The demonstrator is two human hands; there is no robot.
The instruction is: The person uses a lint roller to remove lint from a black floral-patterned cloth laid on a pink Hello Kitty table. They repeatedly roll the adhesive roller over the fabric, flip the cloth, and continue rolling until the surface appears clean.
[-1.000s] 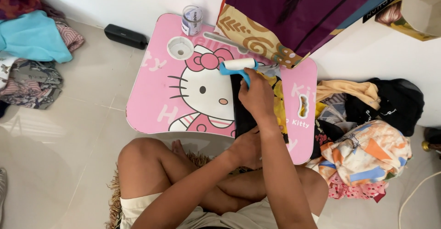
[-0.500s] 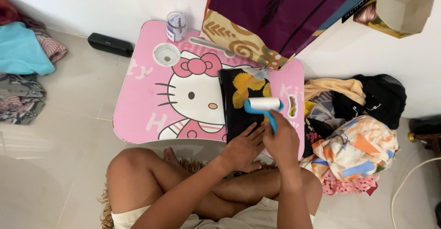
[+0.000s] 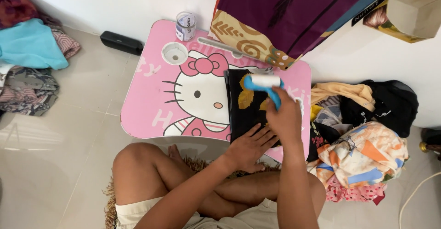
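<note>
We see one lint roller (image 3: 265, 83) gripped in right hand (image 3: 285, 116); left hand (image 3: 250, 145) spread flat, pressing one black cloth (image 3: 245, 101) on pink tabletop (image 3: 151, 105).

My right hand (image 3: 285, 118) grips the blue lint roller (image 3: 262, 84), its white roll lying on the black cloth with yellow leaves (image 3: 243, 102). My left hand (image 3: 250, 146) presses flat on the cloth's near end, fingers (image 3: 264, 134) spread. The cloth lies across the pink cartoon-cat tabletop (image 3: 151, 105). A clear jar (image 3: 185, 25) stands at the far edge, and a clothes pile (image 3: 363, 151) sits to my right.
</note>
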